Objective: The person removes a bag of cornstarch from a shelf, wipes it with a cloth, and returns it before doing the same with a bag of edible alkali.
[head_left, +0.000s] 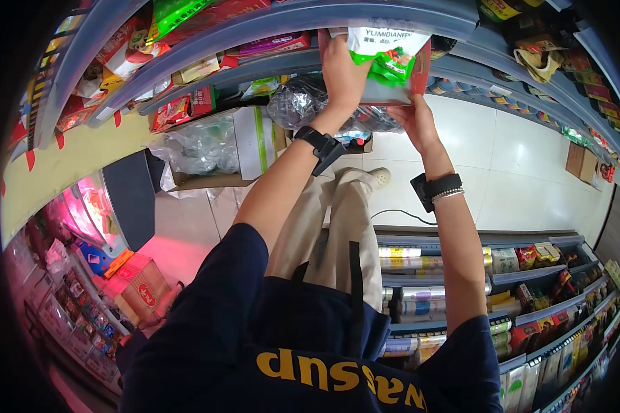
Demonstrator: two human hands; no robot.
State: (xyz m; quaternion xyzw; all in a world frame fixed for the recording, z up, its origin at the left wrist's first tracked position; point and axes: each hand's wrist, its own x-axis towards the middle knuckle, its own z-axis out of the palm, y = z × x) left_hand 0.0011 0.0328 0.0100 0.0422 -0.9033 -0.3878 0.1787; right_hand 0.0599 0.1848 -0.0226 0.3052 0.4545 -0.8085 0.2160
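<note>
At the top of the head view, a shallow red-edged cardboard box (pixel 386 93) is held up at the shelf. In it lies a white and green bag of corn starch (pixel 391 58), with "YUMIDIANFEN" printed on it. My left hand (pixel 344 77) grips the box's left side, its thumb close to the bag. My right hand (pixel 420 125) holds the lower right corner from below, with its fingers partly hidden. The shelf edge (pixel 420 20) crosses just above the bag and cuts off the far side of the box.
Below the shelves, an open carton (pixel 210 180) with clear plastic wrap stands on the floor, beside dark plastic-wrapped goods (pixel 296 103). Stocked shelves (pixel 434 296) run behind me on the right. A red printed box (pixel 139 286) is at left, and a brown carton (pixel 582 162) at far right.
</note>
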